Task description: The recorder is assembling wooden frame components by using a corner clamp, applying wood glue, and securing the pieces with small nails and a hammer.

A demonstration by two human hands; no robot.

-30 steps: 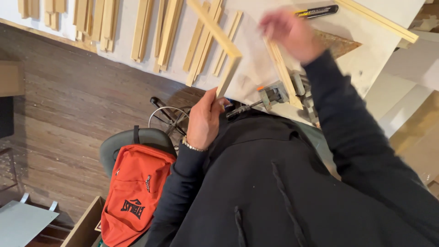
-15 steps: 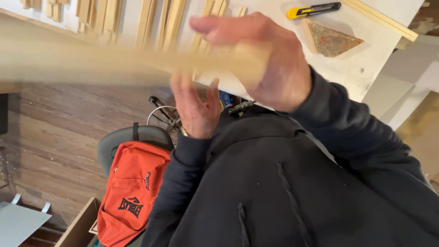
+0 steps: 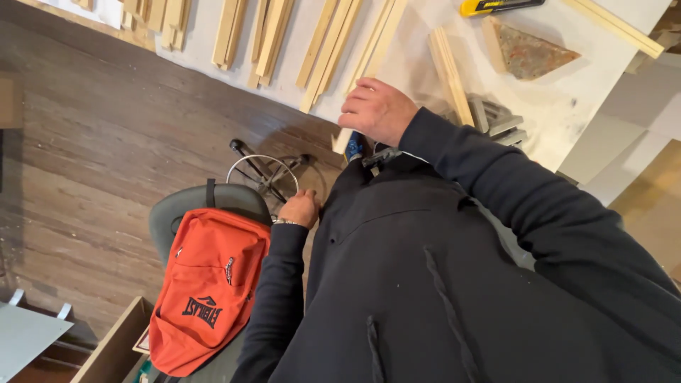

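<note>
Curling downward over the near edge of the counter [image 3: 567, 106], the fingers [image 3: 358, 106] of the right hand [image 3: 377, 110] are closing loosely around the end of a pale wooden strip [image 3: 342, 140], whose tip is poking out just below the knuckles; how tightly they are pinching it cannot be told, since the back of the hand is hiding the grip. Lower down, the left hand [image 3: 301, 208] is hanging beside the body with its fingers bunched together and holding nothing that shows, close to the wire ring of a stool [image 3: 257, 170] standing on the dark wooden floor [image 3: 92, 156]. Beyond the right hand, many more wooden strips [image 3: 333, 50] are lying in loose pairs and bundles across the white counter, one thicker bundle [image 3: 448, 74] sitting just beside the wrist. Further out, a yellow utility knife [image 3: 489, 6] and a triangular block with a mottled face [image 3: 528, 51] are resting near the far side, and a long strip [image 3: 613, 27] is running diagonally past them. Judging by the spread, the sorting or picking of strips is looking well underway yet far from finished, with most pieces lying untouched. An orange backpack [image 3: 206, 298] is sitting on a grey chair [image 3: 186, 206] to the left.
</note>
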